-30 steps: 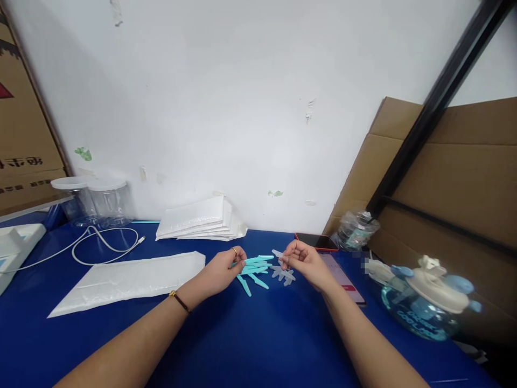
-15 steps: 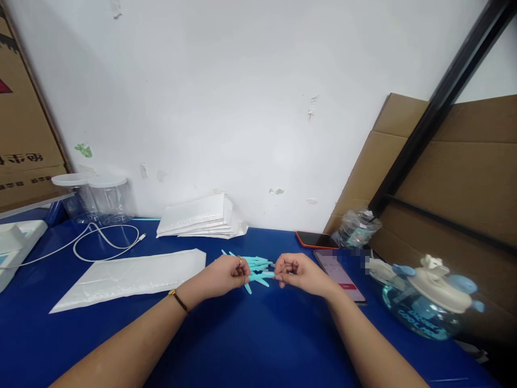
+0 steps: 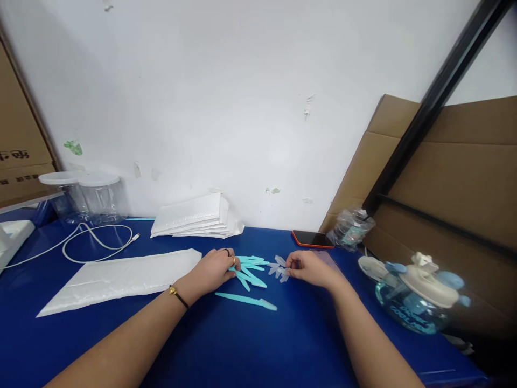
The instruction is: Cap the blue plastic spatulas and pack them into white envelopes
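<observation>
My left hand (image 3: 218,271) is closed at the left end of a pile of turquoise eyebrow razors (image 3: 252,264), its fingers pinching at the handles. One eyebrow razor (image 3: 246,301) lies alone on the blue table in front of the pile, its blade end to the right. Right of the pile is a little heap of clear plastic caps (image 3: 278,268). My right hand (image 3: 306,268) has thumb and fingers pinched together at the right edge of this heap, on a cap that is mostly hidden.
A white padded envelope (image 3: 121,280) lies at the left, with a stack of envelopes (image 3: 189,215) behind. A red-edged phone (image 3: 313,238) lies at the back; another phone (image 3: 328,258) is partly under my right hand. A water bottle (image 3: 420,296) stands right, clear jars (image 3: 103,199) left.
A single razor now lies on the table in front, out of my hands. My left hand has moved left to the pile, and my right hand has shifted right to the caps.
</observation>
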Tool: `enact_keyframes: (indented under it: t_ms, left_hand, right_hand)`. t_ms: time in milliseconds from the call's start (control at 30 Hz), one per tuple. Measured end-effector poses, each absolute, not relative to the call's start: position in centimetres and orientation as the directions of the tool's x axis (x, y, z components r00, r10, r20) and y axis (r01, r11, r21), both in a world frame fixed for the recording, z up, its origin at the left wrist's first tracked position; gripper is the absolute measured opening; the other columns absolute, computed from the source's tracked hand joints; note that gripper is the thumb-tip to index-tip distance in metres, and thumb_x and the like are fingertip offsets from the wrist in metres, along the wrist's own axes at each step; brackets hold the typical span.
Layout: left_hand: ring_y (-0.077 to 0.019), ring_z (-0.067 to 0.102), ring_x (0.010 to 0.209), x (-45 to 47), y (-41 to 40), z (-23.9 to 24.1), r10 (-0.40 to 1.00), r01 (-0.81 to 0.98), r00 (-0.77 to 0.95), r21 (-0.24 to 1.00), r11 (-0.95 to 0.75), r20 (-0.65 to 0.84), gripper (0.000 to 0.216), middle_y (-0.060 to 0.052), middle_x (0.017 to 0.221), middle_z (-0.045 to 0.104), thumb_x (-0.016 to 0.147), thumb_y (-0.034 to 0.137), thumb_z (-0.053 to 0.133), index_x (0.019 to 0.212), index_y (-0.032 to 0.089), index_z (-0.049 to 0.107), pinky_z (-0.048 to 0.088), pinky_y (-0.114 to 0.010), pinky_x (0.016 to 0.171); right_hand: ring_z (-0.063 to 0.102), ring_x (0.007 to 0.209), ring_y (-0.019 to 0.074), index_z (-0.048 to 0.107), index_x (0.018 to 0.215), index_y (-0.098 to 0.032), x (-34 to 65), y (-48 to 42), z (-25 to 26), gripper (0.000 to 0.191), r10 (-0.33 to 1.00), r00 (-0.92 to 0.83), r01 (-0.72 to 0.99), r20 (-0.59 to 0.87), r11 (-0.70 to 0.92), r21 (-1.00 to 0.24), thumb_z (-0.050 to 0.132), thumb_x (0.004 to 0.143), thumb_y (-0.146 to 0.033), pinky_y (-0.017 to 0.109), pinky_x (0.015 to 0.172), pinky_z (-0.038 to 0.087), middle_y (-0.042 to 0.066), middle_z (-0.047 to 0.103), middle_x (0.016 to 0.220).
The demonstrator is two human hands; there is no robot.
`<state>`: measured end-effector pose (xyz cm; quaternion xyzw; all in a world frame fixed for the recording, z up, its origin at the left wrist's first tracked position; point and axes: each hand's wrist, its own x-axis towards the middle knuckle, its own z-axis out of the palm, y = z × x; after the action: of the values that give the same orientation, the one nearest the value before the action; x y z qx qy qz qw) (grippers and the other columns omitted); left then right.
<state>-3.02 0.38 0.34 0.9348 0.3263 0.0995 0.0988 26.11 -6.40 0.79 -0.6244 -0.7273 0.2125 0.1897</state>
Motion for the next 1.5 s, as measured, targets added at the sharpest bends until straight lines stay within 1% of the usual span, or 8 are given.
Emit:
enact_keyframes:
  t_ms: [200, 333, 433, 533, 667, 933, 1067, 1500]
  left_hand:
    - [-0.0185, 0.053, 0.085, -3.0, 0.6, -0.2, 0.654, 0.593, 0.737, 0.303, -0.746, 0.169, 0.011, -0.002, 0.096, 0.058, 0.079, 0.027, 0.053, 0.085, 0.023, 0.061, 0.037, -0.028, 0.075]
    - [-0.0175, 0.053, 0.080, -3.0, 0.7, -0.2, 0.659, 0.577, 0.723, 0.342, -0.741, 0.207, 0.010, -0.001, 0.085, 0.061, 0.080, 0.025, 0.050, 0.081, 0.022, 0.059, 0.036, -0.028, 0.073]
    - [-0.0161, 0.053, 0.074, -3.0, 0.6, 0.1, 0.690, 0.567, 0.689, 0.429, -0.703, 0.221, 0.011, 0.000, 0.078, 0.061, 0.081, 0.026, 0.046, 0.080, 0.022, 0.056, 0.035, -0.027, 0.069]
    - [-0.0145, 0.052, 0.072, -3.1, 0.5, 0.3, 0.725, 0.510, 0.657, 0.585, -0.630, 0.208, 0.014, 0.000, 0.081, 0.059, 0.082, 0.031, 0.043, 0.082, 0.021, 0.053, 0.037, -0.025, 0.065]
    - [-0.0129, 0.049, 0.071, -3.1, 0.7, 0.2, 0.741, 0.445, 0.643, 0.693, -0.567, 0.194, 0.017, 0.001, 0.081, 0.056, 0.082, 0.035, 0.043, 0.082, 0.020, 0.051, 0.037, -0.023, 0.063]
    - [-0.0123, 0.047, 0.069, -3.0, 0.7, 0.1, 0.753, 0.435, 0.630, 0.719, -0.542, 0.187, 0.017, 0.002, 0.078, 0.054, 0.080, 0.035, 0.045, 0.081, 0.019, 0.051, 0.036, -0.023, 0.062]
    - [-0.0122, 0.047, 0.069, -2.9, 0.8, 0.0, 0.750, 0.423, 0.633, 0.726, -0.542, 0.191, 0.015, 0.002, 0.077, 0.054, 0.079, 0.034, 0.046, 0.080, 0.019, 0.051, 0.036, -0.023, 0.062]
    - [-0.0124, 0.047, 0.070, -2.9, 0.8, -0.1, 0.745, 0.425, 0.638, 0.716, -0.554, 0.197, 0.018, 0.001, 0.078, 0.054, 0.080, 0.036, 0.046, 0.081, 0.019, 0.052, 0.037, -0.024, 0.063]
  right_hand:
    - [0.054, 0.063, 0.0136, 0.060, 0.075, -0.017, 25.1, -6.2, 0.0, 0.006, 0.985, -0.170, 0.803, -0.020, 0.127, -0.582, 0.058, 0.072, -0.021, 0.022, 0.055, 0.039, 0.002, 0.062, 0.071]
    - [0.052, 0.058, 0.0122, 0.057, 0.077, -0.017, 25.0, -6.3, 0.4, 0.012, 0.987, -0.156, 0.758, 0.039, 0.145, -0.636, 0.056, 0.078, -0.029, 0.022, 0.052, 0.038, 0.000, 0.058, 0.067]
    - [0.052, 0.055, 0.0109, 0.056, 0.082, -0.017, 24.6, -6.3, 0.9, 0.020, 0.986, -0.135, 0.613, 0.101, 0.163, -0.773, 0.056, 0.079, -0.037, 0.022, 0.052, 0.040, -0.001, 0.056, 0.066]
    - [0.052, 0.053, 0.0103, 0.059, 0.084, -0.015, 23.9, -6.2, 1.2, 0.029, 0.985, -0.095, 0.455, 0.141, 0.169, -0.874, 0.061, 0.075, -0.043, 0.023, 0.051, 0.042, -0.001, 0.056, 0.064]
    - [0.059, 0.057, 0.0134, 0.062, 0.088, -0.012, 23.4, -6.1, 1.1, 0.037, 0.993, -0.076, 0.258, 0.089, 0.106, -0.960, 0.069, 0.068, -0.043, 0.026, 0.056, 0.047, 0.003, 0.062, 0.066]
    - [0.056, 0.048, 0.0097, 0.059, 0.078, -0.015, 23.2, -6.0, 1.1, 0.026, 0.989, -0.049, 0.100, 0.140, 0.144, -0.984, 0.068, 0.071, -0.038, 0.022, 0.048, 0.044, 0.000, 0.062, 0.060]
    - [0.063, 0.059, 0.0147, 0.062, 0.083, -0.014, 23.0, -6.1, 1.3, 0.033, 0.998, -0.021, 0.008, 0.053, 0.054, -0.999, 0.073, 0.065, -0.038, 0.024, 0.053, 0.047, 0.004, 0.066, 0.069]
    - [0.065, 0.058, 0.0149, 0.063, 0.080, -0.013, 22.2, -5.7, 0.2, 0.031, 0.995, -0.041, 0.038, 0.096, 0.097, -0.995, 0.069, 0.070, -0.042, 0.023, 0.051, 0.046, 0.005, 0.068, 0.069]
